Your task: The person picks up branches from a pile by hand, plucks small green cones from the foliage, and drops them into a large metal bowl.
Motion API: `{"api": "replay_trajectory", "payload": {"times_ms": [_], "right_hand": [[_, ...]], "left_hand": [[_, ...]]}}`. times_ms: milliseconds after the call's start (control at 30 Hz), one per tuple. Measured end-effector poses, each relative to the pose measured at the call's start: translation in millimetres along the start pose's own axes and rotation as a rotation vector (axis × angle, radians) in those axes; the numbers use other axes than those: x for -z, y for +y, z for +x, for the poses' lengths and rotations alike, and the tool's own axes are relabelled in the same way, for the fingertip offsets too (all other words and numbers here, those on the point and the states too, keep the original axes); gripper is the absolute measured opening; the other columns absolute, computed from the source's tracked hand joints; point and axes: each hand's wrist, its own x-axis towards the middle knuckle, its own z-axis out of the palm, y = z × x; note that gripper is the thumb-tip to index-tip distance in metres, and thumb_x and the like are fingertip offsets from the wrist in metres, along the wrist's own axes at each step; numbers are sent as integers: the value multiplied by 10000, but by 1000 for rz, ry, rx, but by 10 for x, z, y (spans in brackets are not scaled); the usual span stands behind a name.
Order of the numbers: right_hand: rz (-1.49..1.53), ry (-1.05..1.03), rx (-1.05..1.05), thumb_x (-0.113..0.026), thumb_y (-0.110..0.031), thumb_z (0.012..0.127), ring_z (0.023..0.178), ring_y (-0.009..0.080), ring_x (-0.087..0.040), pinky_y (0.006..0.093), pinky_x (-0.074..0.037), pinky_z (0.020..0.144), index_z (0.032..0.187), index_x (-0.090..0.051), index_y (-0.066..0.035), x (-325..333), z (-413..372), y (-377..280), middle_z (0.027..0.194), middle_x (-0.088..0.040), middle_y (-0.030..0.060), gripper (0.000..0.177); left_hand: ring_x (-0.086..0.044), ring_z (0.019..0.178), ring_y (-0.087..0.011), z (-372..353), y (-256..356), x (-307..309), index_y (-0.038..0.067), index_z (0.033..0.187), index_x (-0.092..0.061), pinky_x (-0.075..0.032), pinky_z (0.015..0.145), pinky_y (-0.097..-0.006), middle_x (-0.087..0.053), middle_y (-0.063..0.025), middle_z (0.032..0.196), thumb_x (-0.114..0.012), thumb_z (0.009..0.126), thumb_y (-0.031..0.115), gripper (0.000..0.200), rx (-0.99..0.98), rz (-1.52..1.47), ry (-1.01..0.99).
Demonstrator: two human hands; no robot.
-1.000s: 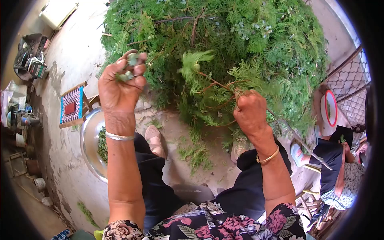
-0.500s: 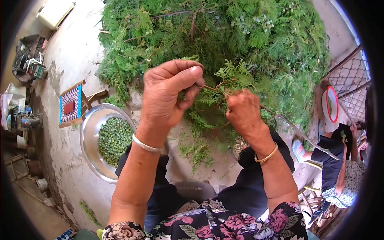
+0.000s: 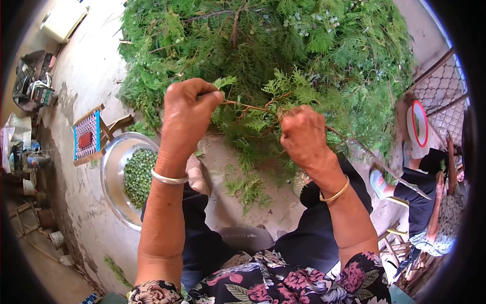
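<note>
My left hand (image 3: pixel 190 109) pinches the thin end of a leafy green branch (image 3: pixel 253 107), left of my right hand. Fingers closed, my right hand (image 3: pixel 304 133) grips the same branch near its thicker stem, which runs on to the lower right. Feathery sprigs stick up between the two hands. Beyond them lies a large heap of green branches (image 3: pixel 354 55) with pale berries. At the left a metal basin (image 3: pixel 112 175) holds many small green berries (image 3: pixel 139 177).
A small woven stool (image 3: pixel 87 137) stands behind the basin. Another person (image 3: pixel 435 223) sits at the right, near a red-rimmed white basin (image 3: pixel 417 123) and a wire mesh fence (image 3: pixel 440 86). Loose sprigs (image 3: pixel 248 190) lie on the floor between my feet.
My left hand has moved left, away from my right hand, with a thin twig now stretched between them. My right hand has shifted slightly left. My left foot has come into view.
</note>
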Motion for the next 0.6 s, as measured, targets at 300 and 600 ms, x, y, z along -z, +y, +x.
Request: {"api": "replay_trajectory", "payload": {"times_ms": [300,600], "right_hand": [[31,16,-19,-619,-44,559,679,264,-584,381,-476,565,576,-574,-47,51,23,9,640,-556,115,49],[-14,47,3,-608,-93,595,637,218,-565,339,-448,532,570,-569,-127,-24,0,45,612,-561,54,57]], "left_hand": [[-418,455,-68,-2,-35,19,-4,886,-559,-287,349,-158,-517,-63,675,-579,865,85,94,316,-1057,-74],[-457,500,-28,-97,47,-33,-20,867,-627,-298,390,-158,-561,2,648,-648,791,103,146,195,-553,-118]]}}
